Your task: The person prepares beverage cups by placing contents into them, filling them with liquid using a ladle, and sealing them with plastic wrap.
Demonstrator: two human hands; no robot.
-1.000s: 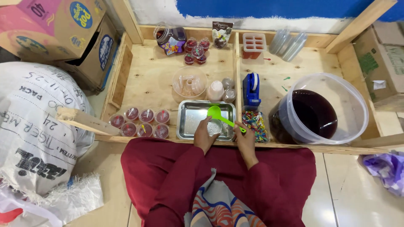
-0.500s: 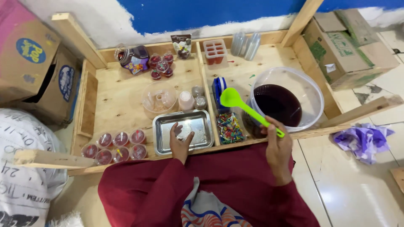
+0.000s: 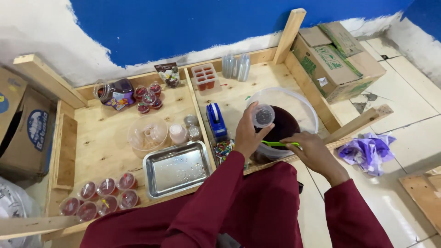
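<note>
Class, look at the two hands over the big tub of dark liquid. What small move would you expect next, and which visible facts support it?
Probably the right hand lifts the green ladle and tips it into the small clear cup. The left hand holds that cup over the big tub of dark liquid, and the ladle's bowl sits down in the tub, out of sight.

1 small clear plastic cup (image 3: 263, 115) is sitting upright in the left hand (image 3: 247, 136), hovering over the near-left rim of the large clear tub (image 3: 307, 106). The tub is holding dark red liquid. 1 green ladle handle (image 3: 278, 143) is lying level across the tub's near edge, under the right hand (image 3: 310, 150).
</note>
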